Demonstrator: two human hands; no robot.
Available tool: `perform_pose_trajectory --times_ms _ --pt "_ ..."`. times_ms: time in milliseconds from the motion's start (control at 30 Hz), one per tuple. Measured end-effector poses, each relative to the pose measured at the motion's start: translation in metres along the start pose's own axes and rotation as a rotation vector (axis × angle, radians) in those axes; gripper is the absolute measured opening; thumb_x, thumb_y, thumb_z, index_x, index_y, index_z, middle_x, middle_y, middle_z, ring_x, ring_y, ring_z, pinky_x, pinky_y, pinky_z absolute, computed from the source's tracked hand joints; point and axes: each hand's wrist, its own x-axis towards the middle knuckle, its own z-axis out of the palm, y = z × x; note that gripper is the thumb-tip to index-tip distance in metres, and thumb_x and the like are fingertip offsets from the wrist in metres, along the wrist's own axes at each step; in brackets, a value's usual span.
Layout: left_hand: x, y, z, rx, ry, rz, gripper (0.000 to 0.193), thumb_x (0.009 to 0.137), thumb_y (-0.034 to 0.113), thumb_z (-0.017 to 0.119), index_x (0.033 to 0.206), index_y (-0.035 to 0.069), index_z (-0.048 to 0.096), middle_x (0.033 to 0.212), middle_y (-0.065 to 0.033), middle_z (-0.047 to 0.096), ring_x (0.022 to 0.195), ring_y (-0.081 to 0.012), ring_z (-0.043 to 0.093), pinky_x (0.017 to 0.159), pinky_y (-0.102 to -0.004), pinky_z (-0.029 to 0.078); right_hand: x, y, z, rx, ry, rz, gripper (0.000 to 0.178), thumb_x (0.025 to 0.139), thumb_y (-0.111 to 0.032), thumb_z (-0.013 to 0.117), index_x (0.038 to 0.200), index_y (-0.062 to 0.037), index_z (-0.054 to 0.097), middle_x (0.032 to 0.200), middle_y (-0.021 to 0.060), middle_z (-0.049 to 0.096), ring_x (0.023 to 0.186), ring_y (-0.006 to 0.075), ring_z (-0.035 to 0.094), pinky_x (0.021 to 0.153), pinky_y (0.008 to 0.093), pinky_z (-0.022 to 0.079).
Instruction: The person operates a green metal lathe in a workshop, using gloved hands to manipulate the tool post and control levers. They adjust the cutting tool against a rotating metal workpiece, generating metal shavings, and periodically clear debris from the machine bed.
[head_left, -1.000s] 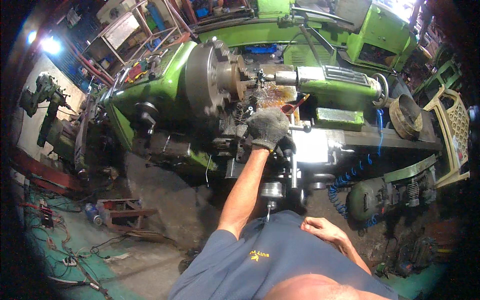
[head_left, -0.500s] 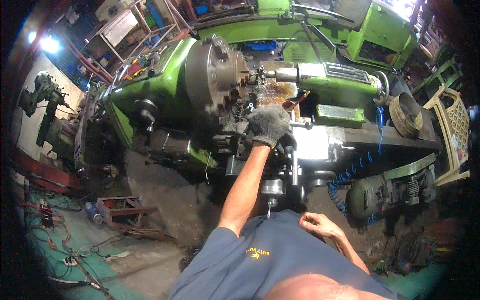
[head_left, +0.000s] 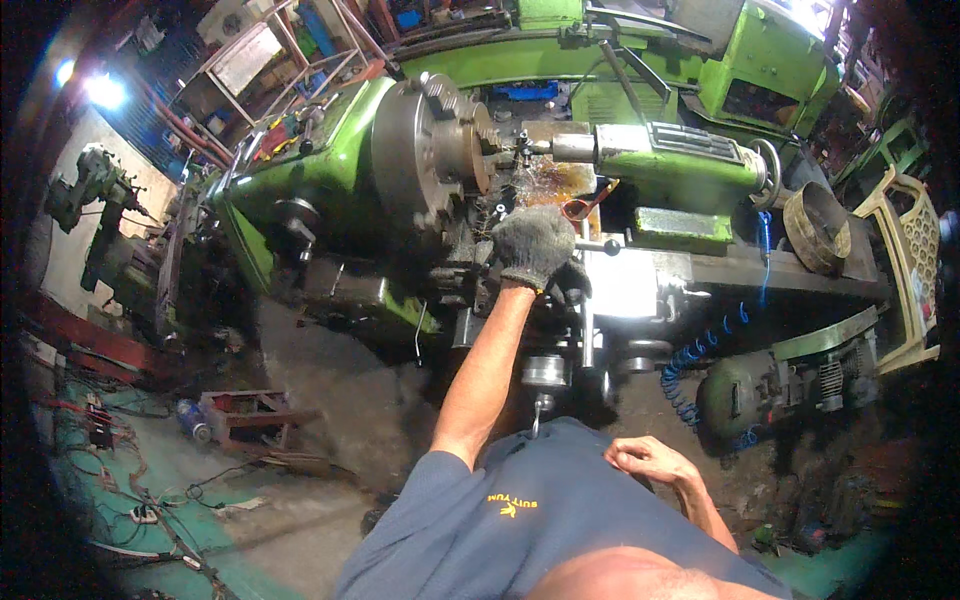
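My left hand (head_left: pixel 533 245), in a grey knit glove, is over the carriage of a green lathe, closed on a part hidden beneath it. Beside it a lever with a black knob (head_left: pixel 612 246) sticks out to the right. A small red-edged tool (head_left: pixel 577 209) with an orange handle lies just beyond the glove. Farther left is the big steel chuck (head_left: pixel 405 150) with a round metal workpiece (head_left: pixel 475 155), facing the tailstock (head_left: pixel 680 180). My bare right hand (head_left: pixel 655 460) rests near the front of my shirt, fingers curled in, nothing visible in it.
A metal handwheel (head_left: pixel 545 370) projects between the carriage and my body. On the right are a metal ring (head_left: pixel 815 230), a coiled blue hose (head_left: pixel 680 385), a compressor (head_left: pixel 735 395) and a cream plastic chair (head_left: pixel 905 260). Cables (head_left: pixel 145 490) trail over the floor at left.
The gloved left hand has shifted slightly left over the carriage. The chuck jaws and workpiece outline look different, as if turned. My right hand stays by my shirt.
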Motion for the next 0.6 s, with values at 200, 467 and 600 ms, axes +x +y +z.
perform_pose_trajectory --times_ms 200,467,600 --pt "0.000 -0.001 0.003 0.046 -0.001 0.020 0.023 0.079 0.029 0.065 0.068 0.009 0.067 0.069 -0.0163 0.066 0.065 -0.0376 0.065 0.062 -0.0508 0.052 0.020 0.021 0.000 -0.177 0.157 -0.085 0.042 0.098 -0.046 0.063 0.106 -0.0044 0.069 0.099 0.0098 0.069 0.095 0.0209 0.064 0.087 0.0383 0.051" --pt "0.000 -0.001 0.003 0.046 -0.014 0.054 0.023 0.080 0.030 0.063 0.070 0.010 0.068 0.068 -0.0158 0.066 0.065 -0.0365 0.065 0.061 -0.0504 0.051 0.002 0.025 -0.011 -0.124 0.065 -0.109 0.044 0.098 -0.047 0.063 0.105 -0.0039 0.069 0.099 0.0096 0.069 0.096 0.0204 0.064 0.087 0.0373 0.050" --pt "0.001 -0.003 0.004 0.077 -0.013 0.046 0.023 0.078 0.031 0.066 0.071 0.009 0.068 0.071 -0.0171 0.067 0.067 -0.0373 0.066 0.062 -0.0507 0.051 0.004 0.037 -0.013 -0.271 0.101 -0.227 0.042 0.098 -0.045 0.064 0.107 -0.0050 0.068 0.103 0.0106 0.067 0.097 0.0256 0.063 0.087 0.0392 0.051"
